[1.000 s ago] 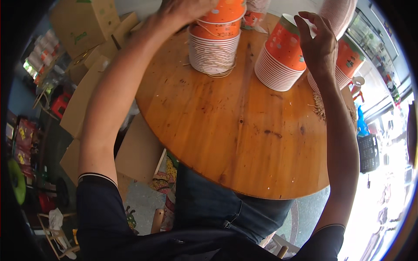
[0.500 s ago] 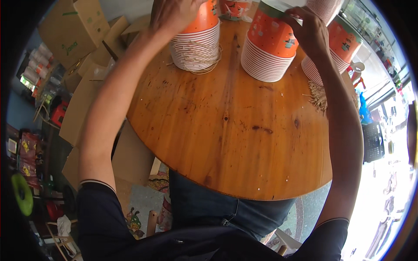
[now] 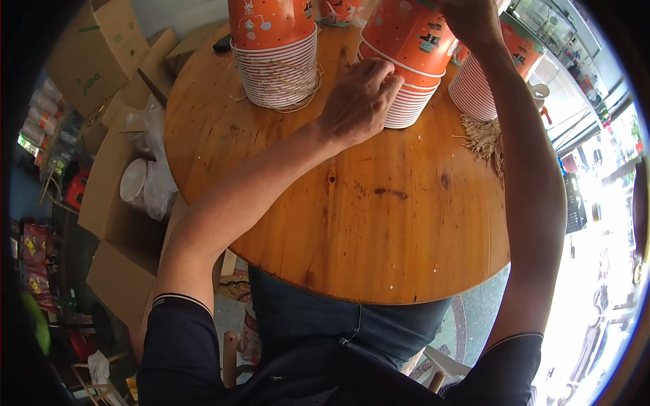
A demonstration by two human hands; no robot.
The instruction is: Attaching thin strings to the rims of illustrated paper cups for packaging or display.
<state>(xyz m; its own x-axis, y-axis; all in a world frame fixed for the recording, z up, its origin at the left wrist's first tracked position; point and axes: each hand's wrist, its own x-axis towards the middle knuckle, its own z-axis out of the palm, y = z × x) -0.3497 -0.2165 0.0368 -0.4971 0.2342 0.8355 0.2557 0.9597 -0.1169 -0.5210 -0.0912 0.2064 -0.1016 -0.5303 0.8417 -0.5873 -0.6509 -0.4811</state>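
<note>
Along the frame's top, the table [image 3: 365, 223] bears a left cup stack [image 3: 274, 68], a middle cup stack [image 3: 406, 37] and a right cup stack [image 3: 470, 95] — string bundle [image 3: 483, 139] just before the last. Upper left, beyond the table — a cardboard box [image 3: 98, 51].

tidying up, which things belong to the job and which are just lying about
Likely the job's:
- stack of orange-and-white paper tubs at left hand and right hand
- matching left stack
- tan stringy bundle

Probably lying about:
- open brown cardboard box
- crumpled clear plastic bag

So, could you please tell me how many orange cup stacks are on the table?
4 clearly visible: left stack, centre stack, right stack beside the tan bundle, and far-edge stack; more may be hidden.
</note>
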